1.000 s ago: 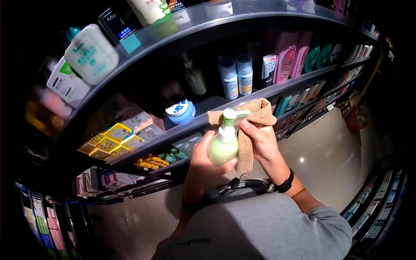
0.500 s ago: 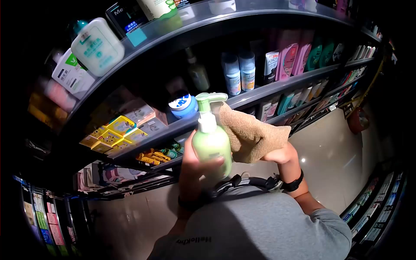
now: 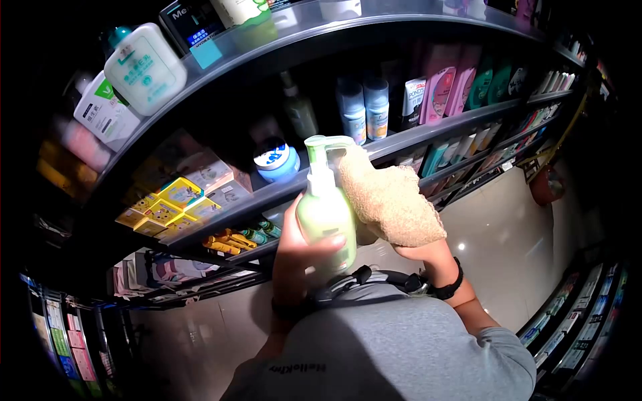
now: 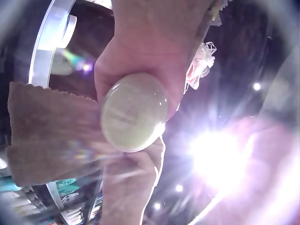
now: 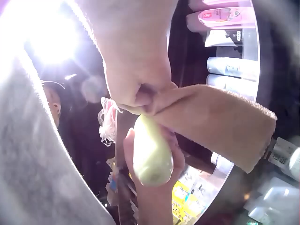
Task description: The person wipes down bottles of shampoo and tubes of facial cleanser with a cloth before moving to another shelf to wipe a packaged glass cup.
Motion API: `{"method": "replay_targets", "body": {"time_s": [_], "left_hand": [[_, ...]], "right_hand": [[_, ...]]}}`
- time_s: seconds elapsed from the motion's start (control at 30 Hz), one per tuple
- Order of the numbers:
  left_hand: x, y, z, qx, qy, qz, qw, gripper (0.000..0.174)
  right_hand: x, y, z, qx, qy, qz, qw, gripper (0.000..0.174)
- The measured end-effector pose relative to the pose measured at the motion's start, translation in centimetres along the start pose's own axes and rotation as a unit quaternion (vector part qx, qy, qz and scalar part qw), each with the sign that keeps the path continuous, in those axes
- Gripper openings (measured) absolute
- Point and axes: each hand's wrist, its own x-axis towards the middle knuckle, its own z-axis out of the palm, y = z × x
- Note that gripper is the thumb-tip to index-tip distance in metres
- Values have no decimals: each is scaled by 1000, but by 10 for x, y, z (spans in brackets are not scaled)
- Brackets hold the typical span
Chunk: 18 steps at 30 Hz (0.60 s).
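Observation:
A pale green pump bottle [image 3: 326, 220] stands upright in my left hand [image 3: 294, 250], whose fingers and thumb curl round its body. My right hand [image 3: 428, 257] is mostly covered by a tan cloth [image 3: 398, 207] that lies against the bottle's right side, up by the spout. From below, the left wrist view has the bottle's rounded base [image 4: 134, 112] in the left palm. In the right wrist view the right hand [image 5: 140, 84] has curled fingers gripping the bunched cloth [image 5: 220, 122], just at the bottle [image 5: 152, 154].
A curved shelf [image 3: 401, 137] ahead holds a blue jar [image 3: 276, 160], two blue-capped bottles [image 3: 364, 113] and pink bottles [image 3: 441, 93]. Yellow boxes [image 3: 180, 194] sit at the left. Above, another shelf carries a large white bottle [image 3: 146, 70]. Tiled floor [image 3: 495, 234] shows at the right.
The bottle has turned upright and moved slightly left and down. The cloth, first draped behind it, now bunches over the right hand beside the bottle, its folds shifted since half a second ago.

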Motion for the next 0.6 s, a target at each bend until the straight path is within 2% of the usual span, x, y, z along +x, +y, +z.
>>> {"method": "replay_targets", "body": {"time_s": [0.07, 0.1, 0.13, 0.2, 0.23, 0.27, 0.33, 0.37, 0.4, 0.47, 0.53, 0.6], "left_hand": [[0, 1, -5, 6, -10, -2, 1000, 65], [0, 2, -7, 6, -9, -2, 1000, 65], [2, 4, -9, 41, -22, 4, 999, 64], [0, 6, -4, 80, -27, 17, 996, 63], [-2, 9, 2, 84, -23, 18, 996, 62], [-3, 11, 6, 88, -22, 17, 996, 62], [-4, 9, 6, 164, -14, 26, 986, 60], [-7, 15, 14, 149, -5, 8, 989, 56], [-6, 11, 13, 179, -6, 46, 983, 54], [-5, 6, 13, 266, 16, 87, 960, 54], [-4, -1, 16, 341, 41, 98, 934, 58], [-3, -9, 15, 332, 49, 97, 937, 60]], "right_hand": [[2, 11, 2, 84, 24, 55, 995, 41], [10, 16, 4, 314, 51, 132, 939, 42], [16, 15, 1, 306, 31, 154, 939, 39], [18, 14, 10, 366, 73, 162, 913, 39], [17, 11, 20, 402, 129, 189, 887, 35], [18, 9, 21, 402, 127, 189, 887, 35], [21, 6, 18, 556, 116, 261, 780, 43], [24, 11, 16, 553, 83, 188, 807, 45], [28, 7, 17, 709, 93, 220, 664, 42], [26, 8, 27, 714, 122, 256, 640, 41], [37, -1, 30, 698, 135, 115, 694, 41], [36, -17, 22, 652, 127, 86, 743, 42]]}}
